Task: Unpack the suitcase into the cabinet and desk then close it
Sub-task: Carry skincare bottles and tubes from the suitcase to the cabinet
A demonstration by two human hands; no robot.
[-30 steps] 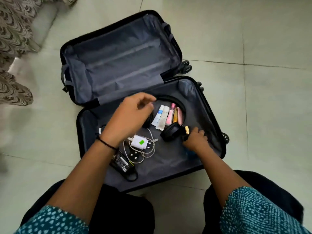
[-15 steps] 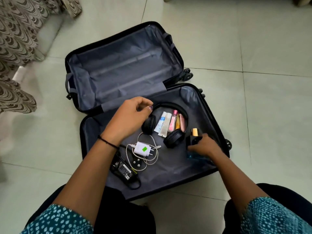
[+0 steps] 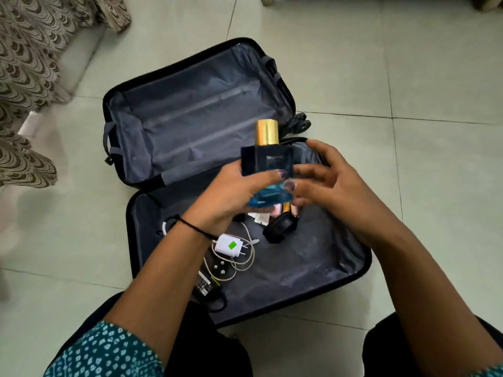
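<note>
Between the person's knees, the suitcase [image 3: 326, 268] lies open on the floor [image 3: 408, 77]. Nearest in its lining is a black power adapter [image 3: 205, 285] (its label print too small to read), then a white charger [image 3: 230, 246] with a green sticker, and headphones [image 3: 280, 228]. Half a second ago the perfume bottle [image 3: 268, 161] sat low in the case under the right hand [image 3: 334, 186]. Now it is raised upright above the case, gripped by the left hand [image 3: 231, 191], while the right hand's loosely spread fingers touch its side. Its dark label is blurred. Pale square tiles spread beyond, with patterned fabric [image 3: 27, 63] far left.
</note>
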